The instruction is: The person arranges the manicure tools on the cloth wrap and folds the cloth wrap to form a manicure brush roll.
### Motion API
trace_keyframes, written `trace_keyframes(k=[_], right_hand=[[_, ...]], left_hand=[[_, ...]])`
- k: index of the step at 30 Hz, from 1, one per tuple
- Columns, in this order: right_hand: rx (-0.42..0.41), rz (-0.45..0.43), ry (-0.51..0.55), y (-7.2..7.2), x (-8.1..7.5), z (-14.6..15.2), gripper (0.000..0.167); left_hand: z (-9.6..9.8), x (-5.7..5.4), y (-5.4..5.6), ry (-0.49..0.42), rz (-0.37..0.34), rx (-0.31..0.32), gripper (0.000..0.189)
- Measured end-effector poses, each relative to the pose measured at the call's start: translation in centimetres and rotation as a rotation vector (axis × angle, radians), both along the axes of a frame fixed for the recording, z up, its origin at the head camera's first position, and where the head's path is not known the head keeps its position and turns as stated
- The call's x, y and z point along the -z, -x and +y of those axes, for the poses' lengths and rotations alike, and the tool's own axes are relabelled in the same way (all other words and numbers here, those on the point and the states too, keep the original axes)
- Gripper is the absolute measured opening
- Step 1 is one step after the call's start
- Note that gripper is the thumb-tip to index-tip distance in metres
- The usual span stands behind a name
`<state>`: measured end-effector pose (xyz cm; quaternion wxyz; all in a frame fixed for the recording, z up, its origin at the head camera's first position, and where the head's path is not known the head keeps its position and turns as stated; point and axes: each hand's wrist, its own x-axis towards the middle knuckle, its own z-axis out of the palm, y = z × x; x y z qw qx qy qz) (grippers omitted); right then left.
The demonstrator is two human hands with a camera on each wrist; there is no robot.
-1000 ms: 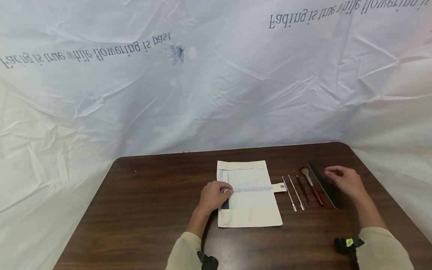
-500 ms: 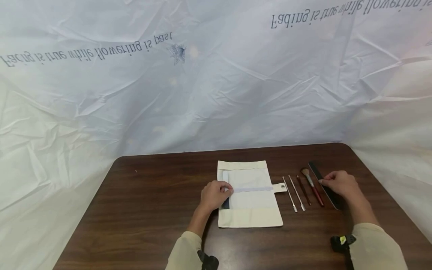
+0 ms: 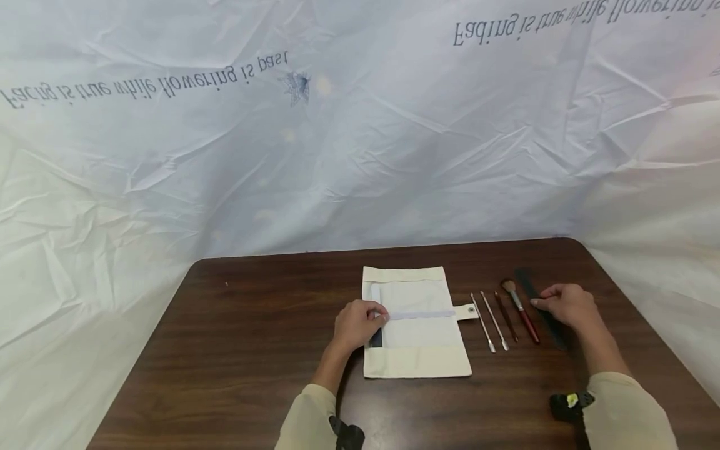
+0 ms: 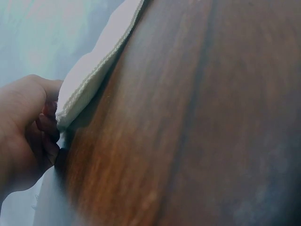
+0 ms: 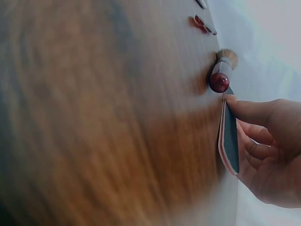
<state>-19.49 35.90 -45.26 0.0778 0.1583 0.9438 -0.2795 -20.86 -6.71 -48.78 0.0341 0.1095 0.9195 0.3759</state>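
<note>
An open cream cloth tool roll (image 3: 416, 362) lies flat, with a lilac band (image 3: 422, 315) across its middle. My left hand (image 3: 355, 326) is at its left edge, thumb and index finger pinching the band's left end. Under that hand a narrow strip (image 3: 375, 292), pale at the top and dark at the bottom, runs along the roll. On the right, my right hand (image 3: 570, 307) pinches a dark nail file (image 3: 525, 282) by its side, thumb on its upper face. The file's pink edge shows in the right wrist view, beside the red-handled brush (image 5: 219, 81).
Left of the brush lie a thin brown stick tool (image 3: 505, 315) and two metal cuticle pushers (image 3: 495, 322), (image 3: 482, 322) side by side. The roll's snap tab (image 3: 465, 312) points toward them. A white sheet (image 3: 360, 137) hangs behind the wooden table (image 3: 225, 350).
My right hand has moved left and down onto the nail file and taken hold of it; the file now appears tilted. My left hand stays on the tool roll.
</note>
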Motion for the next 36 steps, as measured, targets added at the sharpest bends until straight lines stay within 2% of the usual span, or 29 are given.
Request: trace_keyframes(k=[6,16,25,31,36], right_hand=[[0.0,0.004,0.043,0.1,0.3,0.4,0.046],[-0.009,0.028,0.087,-0.1,0.4,0.8,0.045],[-0.011,0.16,0.141,0.1,-0.7,-0.5,0.049],[-0.035,0.224,0.293,1.1,-1.6,-3.5,0.052],[-0.06,0.22,0.461,2.2,-2.0,-6.5,0.051]], left_hand=[[0.0,-0.2,0.0,-0.014,-0.007,0.003,0.01],[0.1,0.1,-0.1,-0.023,0.023,0.01,0.009],[0.2,0.1,-0.1,-0.024,0.014,0.006,0.009],[0.0,0.0,-0.1,-0.011,0.002,-0.003,0.01],[0.0,0.1,0.0,-0.004,-0.004,-0.007,0.01]])
